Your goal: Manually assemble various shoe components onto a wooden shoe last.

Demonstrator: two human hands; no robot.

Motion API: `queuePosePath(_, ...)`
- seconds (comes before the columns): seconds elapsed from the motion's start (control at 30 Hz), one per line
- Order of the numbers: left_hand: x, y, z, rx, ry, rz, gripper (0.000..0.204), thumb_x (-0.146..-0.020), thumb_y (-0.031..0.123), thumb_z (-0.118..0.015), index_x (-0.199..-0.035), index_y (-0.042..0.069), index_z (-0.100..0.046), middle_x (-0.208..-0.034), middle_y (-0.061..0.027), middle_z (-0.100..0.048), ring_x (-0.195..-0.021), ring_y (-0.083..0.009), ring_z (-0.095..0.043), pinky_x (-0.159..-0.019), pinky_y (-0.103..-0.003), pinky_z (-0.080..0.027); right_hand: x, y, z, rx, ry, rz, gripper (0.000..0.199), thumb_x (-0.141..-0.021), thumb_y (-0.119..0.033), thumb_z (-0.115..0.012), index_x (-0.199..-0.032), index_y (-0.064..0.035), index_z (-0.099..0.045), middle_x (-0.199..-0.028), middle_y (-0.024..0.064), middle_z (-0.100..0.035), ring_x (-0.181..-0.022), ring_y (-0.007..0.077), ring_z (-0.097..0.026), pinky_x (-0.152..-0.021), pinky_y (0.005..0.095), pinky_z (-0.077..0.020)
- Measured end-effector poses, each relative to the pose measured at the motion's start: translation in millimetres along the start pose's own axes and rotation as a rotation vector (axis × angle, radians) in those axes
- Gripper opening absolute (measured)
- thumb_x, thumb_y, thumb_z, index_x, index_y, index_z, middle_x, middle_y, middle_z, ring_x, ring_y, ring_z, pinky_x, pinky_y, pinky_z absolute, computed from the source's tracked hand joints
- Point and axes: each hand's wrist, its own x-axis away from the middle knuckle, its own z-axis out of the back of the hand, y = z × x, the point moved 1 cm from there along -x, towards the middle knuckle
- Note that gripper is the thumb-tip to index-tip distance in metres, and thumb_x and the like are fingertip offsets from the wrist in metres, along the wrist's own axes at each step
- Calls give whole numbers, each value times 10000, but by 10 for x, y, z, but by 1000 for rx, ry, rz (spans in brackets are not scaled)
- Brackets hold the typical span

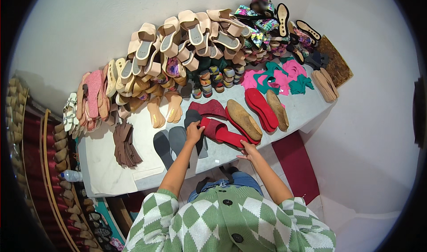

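Observation:
Between my hands I hold a red sandal (232, 139) with a dark red strap, just above the near part of the table. My left hand (194, 132) is closed around its toe end, by the strap. At its heel end, my right hand (248, 151) grips it with the thumb on top. Beyond the sandal lie dark red upper pieces (211, 109). A wooden shoe last (243, 120) rests on a red sole to the right. Farther right are red soles (261, 110) and a second wooden last (277, 110). Dark grey soles (177, 139) lie near my left hand.
Heeled beige sandals (169, 37) are piled along the table's back, with patterned shoes (266, 26) at right. Pink and green cut pieces (291, 76) lie below those. Brown strips (126, 145) sit on the left of the table. A rack of lasts (62, 154) stands beyond the left edge.

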Motion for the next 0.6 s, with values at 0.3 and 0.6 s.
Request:
queuePosePath(0.3,-184,28,-43,-70,-40,167,288,-692,286,-714,-835,43,-656,-752,-121,-653,-735,-271,-633,-681,-363,-479,0,34,203,63,-82,12,472,-721,-313,-725,-1074,-82,-514,-955,48,-557,-873,182,-511,-789,429,-446)
queuePosePath(0.6,-264,-180,-115,88,-14,239,269,-645,229,-768,-769,32,-634,-657,-74,-621,-618,-196,-606,-612,-300,-470,3,24,283,99,-247,95,415,-683,-387,-755,-894,-64,-605,-812,-1,-593,-714,102,-533,-564,247,-401)
